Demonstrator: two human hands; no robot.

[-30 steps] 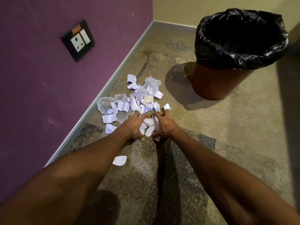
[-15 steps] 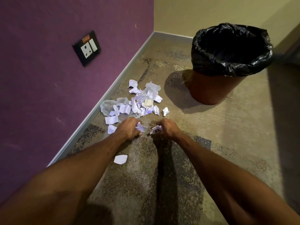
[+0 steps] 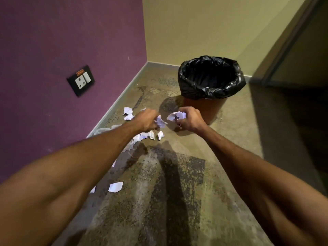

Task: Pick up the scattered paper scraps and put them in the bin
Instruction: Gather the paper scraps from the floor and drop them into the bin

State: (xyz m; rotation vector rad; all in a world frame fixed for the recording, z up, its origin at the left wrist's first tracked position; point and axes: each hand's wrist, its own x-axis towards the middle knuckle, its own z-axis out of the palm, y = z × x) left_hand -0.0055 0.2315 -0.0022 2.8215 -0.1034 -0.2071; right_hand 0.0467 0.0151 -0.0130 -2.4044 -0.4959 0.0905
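My left hand (image 3: 146, 121) is shut on a few white paper scraps (image 3: 160, 121) and is raised above the floor. My right hand (image 3: 190, 118) grips another bunch of scraps (image 3: 176, 115), held in front of the bin. The brown bin (image 3: 212, 108) with a black liner (image 3: 211, 92) stands just beyond my hands, its mouth open. Several white scraps (image 3: 150, 134) lie on the floor below my left hand, partly hidden by my left forearm. Two scraps (image 3: 128, 113) lie near the skirting, and a single scrap (image 3: 115, 187) sits closer to me.
A purple wall with a black socket plate (image 3: 80, 80) runs along the left. A beige wall closes the corner behind the bin. A dark door frame (image 3: 287, 43) stands at the right. The floor is mottled beige carpet.
Both hands closed on scraps at the floor pile and lifted them up toward the bin. The camera rose and tilted up, so the pile now lies under my left arm.
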